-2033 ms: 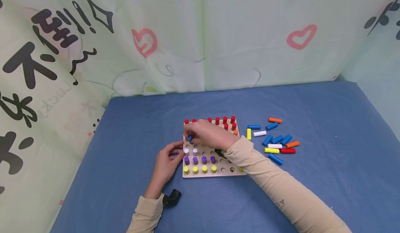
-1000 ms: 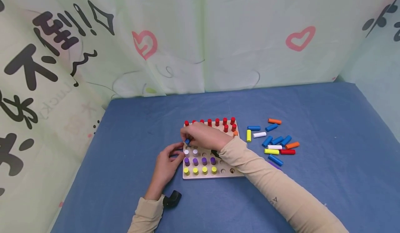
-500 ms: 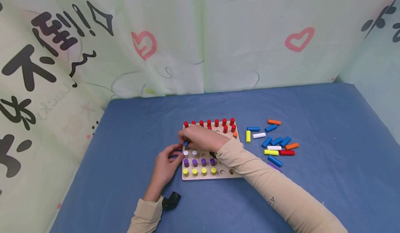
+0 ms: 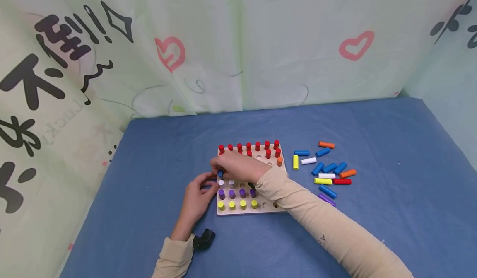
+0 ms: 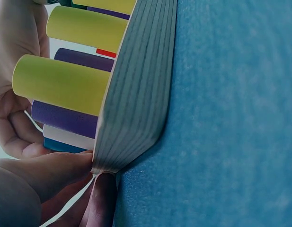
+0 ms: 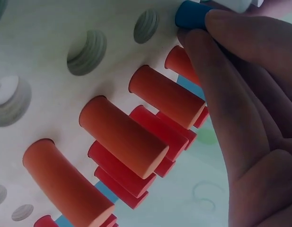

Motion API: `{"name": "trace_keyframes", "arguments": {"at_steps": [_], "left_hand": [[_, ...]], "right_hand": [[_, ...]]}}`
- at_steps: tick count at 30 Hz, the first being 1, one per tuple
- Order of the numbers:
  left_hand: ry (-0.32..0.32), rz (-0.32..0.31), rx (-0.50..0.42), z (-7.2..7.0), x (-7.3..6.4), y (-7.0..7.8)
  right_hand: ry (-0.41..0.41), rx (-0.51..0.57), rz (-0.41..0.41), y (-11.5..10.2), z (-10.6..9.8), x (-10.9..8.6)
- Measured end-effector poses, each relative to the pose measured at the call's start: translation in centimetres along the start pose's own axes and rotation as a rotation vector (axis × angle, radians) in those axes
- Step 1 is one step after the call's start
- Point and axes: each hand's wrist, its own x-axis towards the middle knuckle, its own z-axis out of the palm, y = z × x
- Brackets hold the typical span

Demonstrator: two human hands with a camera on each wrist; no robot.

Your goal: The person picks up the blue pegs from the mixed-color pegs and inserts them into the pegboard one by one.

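A wooden pegboard (image 4: pixel 235 212) lies on the table with rows of coloured pegs standing in it. My left hand (image 4: pixel 199 194) grips its left edge; in the left wrist view the thumb (image 5: pixel 65 172) lies on the top face and a finger is at the edge. Between thumb and fingers my right hand (image 4: pixel 240 166) pinches a blue peg (image 6: pixel 190 15). That peg is upright at the left end of the row between the orange pegs (image 6: pixel 124 137) and the white pegs (image 4: pixel 221 184). Whether it is fully seated cannot be told. The right hand covers part of the upper rows.
Loose pegs lie right of the board: several blue pegs (image 4: pixel 317 169), yellow pegs (image 4: pixel 295 162), white pegs (image 4: pixel 308 161), orange pegs (image 4: pixel 348 173), a red peg (image 4: pixel 342 181) and a purple peg (image 4: pixel 326 199). A printed curtain (image 4: pixel 261 62) borders the table's back.
My right hand has moved slightly left and toward me with the blue peg, down to the board. The loose purple peg has come out from behind the right sleeve. The left hand stays put.
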Motion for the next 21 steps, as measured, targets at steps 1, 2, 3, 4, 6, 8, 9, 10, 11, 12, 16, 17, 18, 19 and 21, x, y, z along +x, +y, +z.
{"name": "trace_keyframes", "arguments": {"at_steps": [1,2,3,4,6,8,9,10,11,12,16,17,18,19,21], "left_hand": [[-0.001,-0.001,0.001,0.00,-0.02,0.01],[-0.002,-0.001,0.002,-0.01,-0.03,0.02],[-0.003,0.000,0.002,0.01,-0.03,0.02],[-0.003,0.002,0.003,0.02,-0.02,0.03],[-0.002,0.006,0.004,0.04,0.00,0.02],[-0.001,0.009,0.005,0.07,0.03,0.03],[-0.001,0.009,0.004,0.08,0.03,0.03],[0.000,0.010,0.004,0.10,0.03,0.05],[0.001,0.010,0.004,0.11,0.03,0.06],[0.002,0.009,0.005,0.11,0.02,0.08],[0.010,-0.003,0.008,0.10,0.05,0.10],[0.011,-0.008,0.008,0.08,0.04,0.11],[0.011,-0.003,0.006,0.04,0.04,0.11],[0.011,-0.001,0.003,0.00,0.02,0.11],[0.011,0.003,-0.007,-0.08,-0.03,0.14]], "right_hand": [[0.000,0.002,0.001,-0.01,-0.02,0.00],[0.001,0.005,0.001,-0.01,-0.03,0.00],[0.001,0.008,0.002,-0.01,-0.05,-0.02],[0.001,0.010,0.003,0.00,-0.07,-0.02],[0.000,0.016,0.003,0.00,-0.10,-0.05],[-0.001,0.020,0.004,0.00,-0.12,-0.09],[-0.001,0.022,0.005,0.00,-0.12,-0.10],[0.000,0.021,0.006,0.01,-0.11,-0.12],[0.001,0.018,0.006,0.01,-0.10,-0.14],[0.001,0.016,0.006,0.02,-0.09,-0.14],[0.006,0.001,0.012,0.06,-0.07,-0.20],[0.007,-0.001,0.016,0.06,-0.08,-0.24],[0.009,0.001,0.019,0.05,-0.11,-0.28],[0.012,0.001,0.022,0.03,-0.14,-0.33],[0.020,0.008,0.025,-0.01,-0.22,-0.44]]}}
